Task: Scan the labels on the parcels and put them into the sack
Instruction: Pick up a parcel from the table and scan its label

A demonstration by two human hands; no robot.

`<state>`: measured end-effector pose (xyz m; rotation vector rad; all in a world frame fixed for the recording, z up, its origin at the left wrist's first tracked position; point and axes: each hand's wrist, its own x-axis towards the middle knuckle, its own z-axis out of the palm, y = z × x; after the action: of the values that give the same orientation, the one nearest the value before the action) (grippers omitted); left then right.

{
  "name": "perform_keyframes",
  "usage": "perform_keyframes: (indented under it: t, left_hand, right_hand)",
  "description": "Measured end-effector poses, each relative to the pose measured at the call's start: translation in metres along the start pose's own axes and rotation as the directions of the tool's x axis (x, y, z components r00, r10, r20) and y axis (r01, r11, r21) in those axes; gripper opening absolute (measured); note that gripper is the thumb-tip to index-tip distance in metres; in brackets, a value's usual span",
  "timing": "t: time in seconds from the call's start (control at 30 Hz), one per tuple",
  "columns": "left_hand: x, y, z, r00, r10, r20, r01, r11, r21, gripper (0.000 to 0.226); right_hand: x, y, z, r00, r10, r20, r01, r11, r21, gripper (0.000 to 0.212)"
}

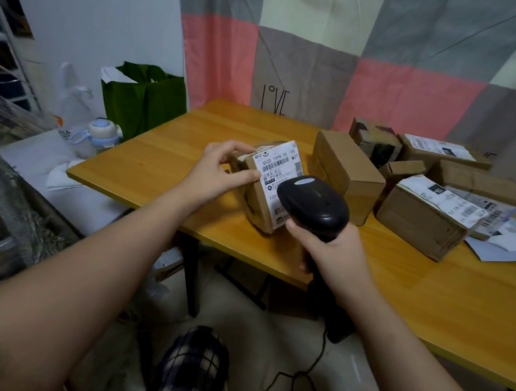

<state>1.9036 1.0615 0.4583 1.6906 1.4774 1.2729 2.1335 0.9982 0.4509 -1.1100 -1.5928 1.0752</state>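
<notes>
The left hand holds a small parcel tipped up on the worktop. Its fingers curl over the parcel's top corner and the thumb presses the near face, clamped on the box. This keeps the white label tilted up toward the person, which I judge is meant to give the reader a clear face. The parcel's lower edge seems to rest on the wood near the front edge.

The right hand grips a scanner by its handle with its fingers wrapped tight around it. The head sits just at four o'clock of the label and covers the label's lower corner. It is close and aimed across the barcode, so the scan itself looks to be the step in hand.

The parcel is brown corrugated card, creased and bound in glossy clear tape. The label is thin matt paper printed with black bars and characters. The scanner is smooth black plastic with a rounded, domed head, and a thin black cable trails to the floor at six o'clock. The worktop is orange-toned wood with a visible grain.

From the held parcel, more cardboard parcels wait at two to three o'clock:
- a plain oblong box stands nearest
- a labelled box lies beyond it
- a flat grey mailer lies farther right

A green bag of soft cloth-like material stands open off the worktop at ten o'clock. I cannot tell whether the parcels are meant to go into it.
</notes>
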Motion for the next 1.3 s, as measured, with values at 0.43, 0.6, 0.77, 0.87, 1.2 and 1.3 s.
perform_keyframes:
  t: [0.43, 0.6, 0.77, 0.87, 1.2, 1.3]
  left_hand:
    - [0.009, -0.006, 0.021, 0.994, 0.073, -0.078, -0.077, 0.996, -0.051, 0.035]
    - [0.010, -0.007, 0.021, 0.996, 0.066, -0.065, -0.069, 0.996, -0.052, 0.033]
    - [-0.008, 0.002, 0.017, 0.993, 0.035, -0.112, -0.045, 0.995, -0.089, 0.037]
    - [-0.043, 0.008, 0.007, 0.980, 0.023, -0.198, -0.052, 0.989, -0.141, 0.038]
    - [-0.270, -0.031, -0.103, 0.706, -0.215, -0.675, 0.125, 0.976, -0.180, 0.042]
    - [-0.314, -0.040, -0.142, 0.597, -0.248, -0.763, 0.280, 0.956, -0.092, 0.047]
  right_hand:
    - [0.004, -0.001, -0.014, 0.997, 0.061, -0.053, -0.069, 0.982, -0.177, 0.025]
    - [0.002, 0.000, -0.017, 0.998, 0.051, -0.029, -0.054, 0.989, -0.140, 0.019]
    - [-0.006, -0.001, -0.009, 0.999, 0.025, 0.034, -0.024, 1.000, -0.019, 0.010]
    - [-0.013, -0.005, 0.004, 0.998, 0.016, 0.056, -0.019, 0.999, 0.041, 0.011]
    - [-0.067, -0.011, 0.170, 0.888, 0.086, 0.452, -0.147, 0.984, 0.102, 0.024]
    - [-0.084, -0.010, 0.213, 0.844, 0.078, 0.531, -0.122, 0.991, 0.047, 0.023]
